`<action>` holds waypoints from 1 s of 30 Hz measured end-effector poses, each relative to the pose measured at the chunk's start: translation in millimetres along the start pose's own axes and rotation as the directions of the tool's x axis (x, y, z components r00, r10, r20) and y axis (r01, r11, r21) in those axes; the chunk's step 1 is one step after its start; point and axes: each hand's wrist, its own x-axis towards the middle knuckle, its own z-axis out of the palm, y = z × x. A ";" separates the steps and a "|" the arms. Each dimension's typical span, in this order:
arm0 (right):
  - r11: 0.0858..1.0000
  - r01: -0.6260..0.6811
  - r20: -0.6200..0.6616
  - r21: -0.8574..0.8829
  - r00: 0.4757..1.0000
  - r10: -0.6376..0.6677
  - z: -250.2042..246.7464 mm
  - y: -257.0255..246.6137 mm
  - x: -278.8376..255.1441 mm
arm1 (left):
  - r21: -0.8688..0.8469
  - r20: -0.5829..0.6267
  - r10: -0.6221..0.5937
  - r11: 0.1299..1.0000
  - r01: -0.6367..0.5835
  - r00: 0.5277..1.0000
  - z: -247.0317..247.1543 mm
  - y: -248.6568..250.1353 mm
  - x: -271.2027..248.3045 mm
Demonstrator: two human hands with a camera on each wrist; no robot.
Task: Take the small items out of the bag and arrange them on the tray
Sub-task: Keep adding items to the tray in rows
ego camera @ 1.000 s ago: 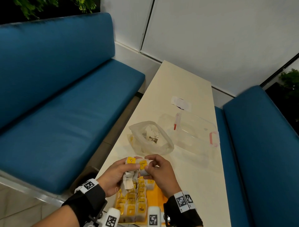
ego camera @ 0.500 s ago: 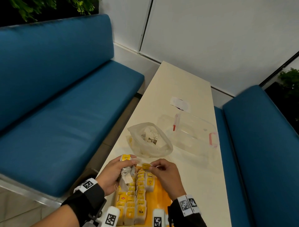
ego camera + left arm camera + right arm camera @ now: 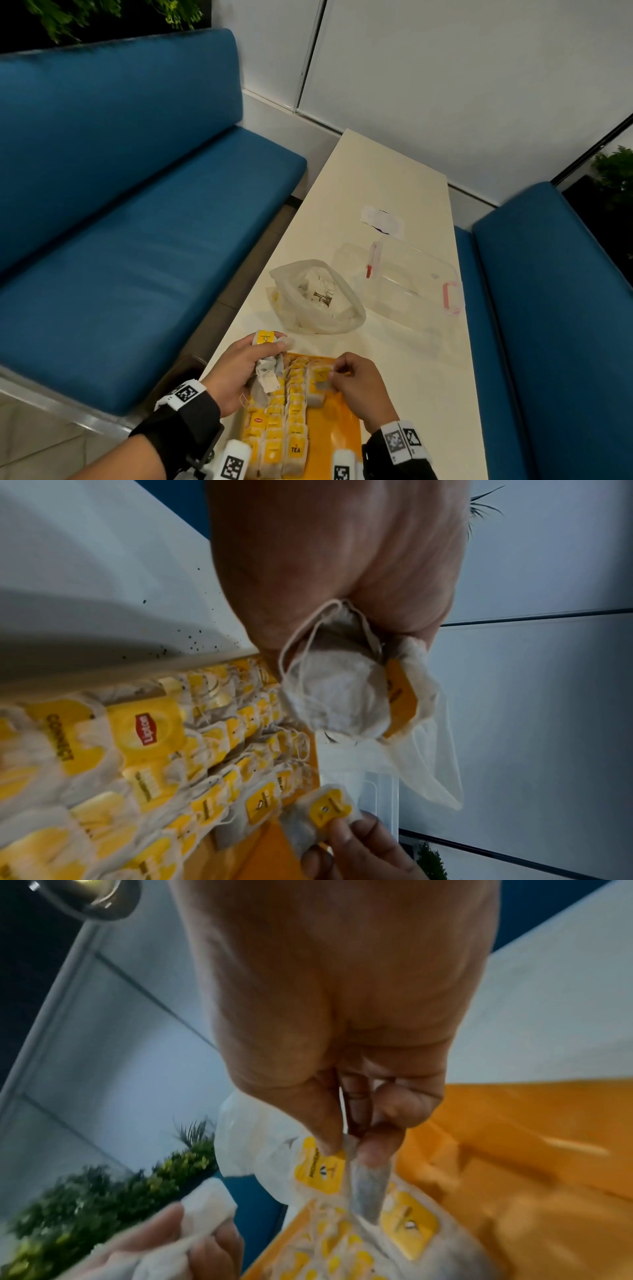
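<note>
Orange plastic tray [image 3: 337,431] holds rows of yellow-tagged paper tea bags [image 3: 274,435]. Right hand [image 3: 356,387] pinches one tea bag [image 3: 368,1185] over it. Left hand [image 3: 236,373] clutches a bunch of tea bags [image 3: 339,696].

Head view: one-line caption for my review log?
Right hand places a tea bag on the orange tray; left hand holds more.

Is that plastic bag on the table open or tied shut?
Open. The plastic bag has its mouth spread wide on the table, and pale tea bags show inside through the opening.
</note>
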 end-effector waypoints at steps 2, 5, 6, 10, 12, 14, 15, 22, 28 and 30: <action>0.993 -0.023 0.024 -0.119 0.999 0.026 4.6 8.4 3.4 | -0.003 0.002 0.001 1.000 -0.001 1.000 0.8 -0.7 -0.9; 0.968 -0.075 0.068 -0.240 0.993 0.094 12.3 21.4 10.6 | 0.026 -0.001 0.016 1.000 -0.016 1.000 1.1 -2.2 -1.5; 0.957 -0.089 0.067 -0.278 0.991 0.111 13.9 23.2 12.3 | 0.032 -0.005 0.021 0.999 -0.021 1.000 1.2 -2.8 -1.6; 0.933 -0.182 0.095 -0.312 0.971 0.221 21.3 23.3 16.1 | 0.035 -0.026 0.028 0.999 -0.028 0.999 1.4 -3.7 -2.1; 0.926 -0.208 0.108 -0.315 0.962 0.253 25.7 22.6 17.8 | 0.035 -0.024 0.029 0.999 -0.028 0.999 1.7 -3.8 -2.6; 0.921 -0.231 0.112 -0.313 0.954 0.278 30.2 22.4 18.8 | 0.039 -0.023 0.027 0.999 -0.027 0.999 1.5 -3.7 -2.8; 0.918 -0.238 0.113 -0.316 0.952 0.285 32.5 22.5 18.5 | 0.041 -0.026 0.028 0.999 -0.027 0.999 1.0 -3.9 -2.6; 0.914 -0.241 0.064 -0.326 0.959 0.275 40.6 21.0 9.2 | 0.047 0.001 0.025 0.999 -0.025 1.000 -0.2 -4.1 -3.2; 0.899 -0.214 -0.008 -0.382 0.974 0.228 47.3 23.1 5.7 | 0.078 0.020 0.024 0.997 -0.025 1.000 -1.3 -3.6 -3.5; 0.896 -0.210 -0.023 -0.392 0.975 0.219 48.7 22.7 4.7 | 0.082 0.026 0.021 0.996 -0.023 0.999 -1.7 -3.8 -3.0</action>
